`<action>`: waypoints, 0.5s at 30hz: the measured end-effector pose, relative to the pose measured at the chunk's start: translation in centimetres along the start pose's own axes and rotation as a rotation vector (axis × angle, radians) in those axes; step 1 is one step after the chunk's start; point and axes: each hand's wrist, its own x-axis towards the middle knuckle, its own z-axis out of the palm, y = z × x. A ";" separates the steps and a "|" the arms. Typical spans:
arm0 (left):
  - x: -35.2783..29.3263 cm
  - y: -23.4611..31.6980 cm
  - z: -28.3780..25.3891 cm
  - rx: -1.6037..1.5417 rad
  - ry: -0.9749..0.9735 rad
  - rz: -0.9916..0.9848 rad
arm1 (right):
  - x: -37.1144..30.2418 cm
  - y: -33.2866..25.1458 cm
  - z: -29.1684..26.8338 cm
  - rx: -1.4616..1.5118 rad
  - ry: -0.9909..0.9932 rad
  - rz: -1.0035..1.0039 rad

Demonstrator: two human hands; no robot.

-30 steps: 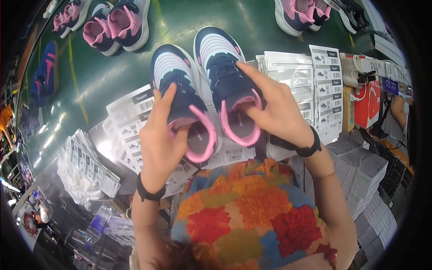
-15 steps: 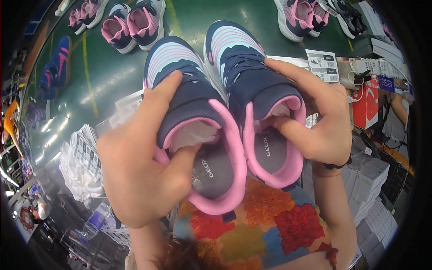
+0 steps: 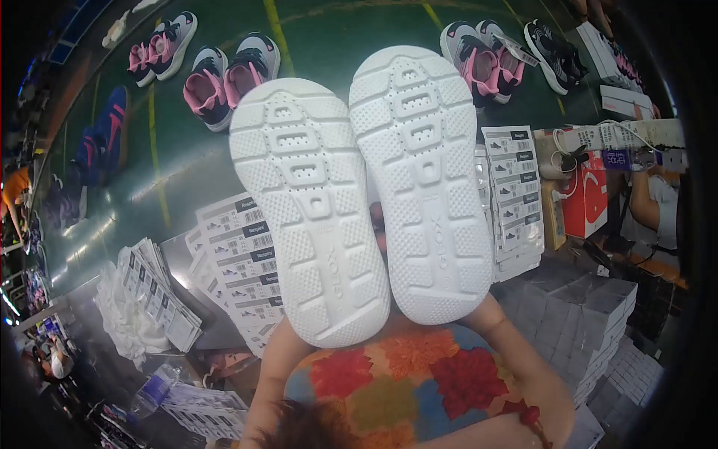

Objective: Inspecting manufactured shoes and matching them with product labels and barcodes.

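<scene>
A pair of sneakers is held up with the white soles facing me, the left sneaker (image 3: 318,217) slightly lower than the right sneaker (image 3: 422,187). Patterned treads and small recessed slots cover both soles, whose edges meet or overlap near the middle. Behind the left one, my left forearm (image 3: 275,359) rises to a hand that the sole hides. My right forearm (image 3: 516,352) likewise leads up behind the right sneaker, with that hand hidden too. The uppers are out of sight now; the earlier frame shows them navy, light blue and pink.
Pink-and-navy sneakers (image 3: 232,78) stand across the green table (image 3: 321,37), with black sneakers (image 3: 553,60) at far right. Printed label sheets (image 3: 239,258) lie left, another label stack (image 3: 514,194) right. White tissue paper (image 3: 123,314), a red box (image 3: 585,198) and stacked grey boxes (image 3: 580,307) flank me.
Both sneakers have been tipped over, from insoles and uppers showing to soles facing me. My hands, seen gripping their sides before, are now behind them. The view has shifted slightly.
</scene>
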 end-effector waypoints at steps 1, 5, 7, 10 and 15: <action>0.4 -1.7 1.5 -0.067 -0.072 -0.046 | -1.0 -0.9 -1.2 -0.037 0.087 -0.005; -1.2 -3.1 -0.7 -0.015 -0.041 -0.122 | -3.7 2.0 -1.6 0.096 0.101 0.120; -0.6 -4.1 -1.2 -0.008 -0.047 -0.150 | -4.6 3.1 -1.1 0.148 0.121 0.160; 1.1 -5.1 -1.9 -0.026 -0.093 -0.179 | -2.4 4.3 -0.4 0.204 0.171 0.183; 7.0 -3.3 -7.6 0.196 -0.044 -0.123 | 10.8 8.7 1.5 0.350 0.136 0.252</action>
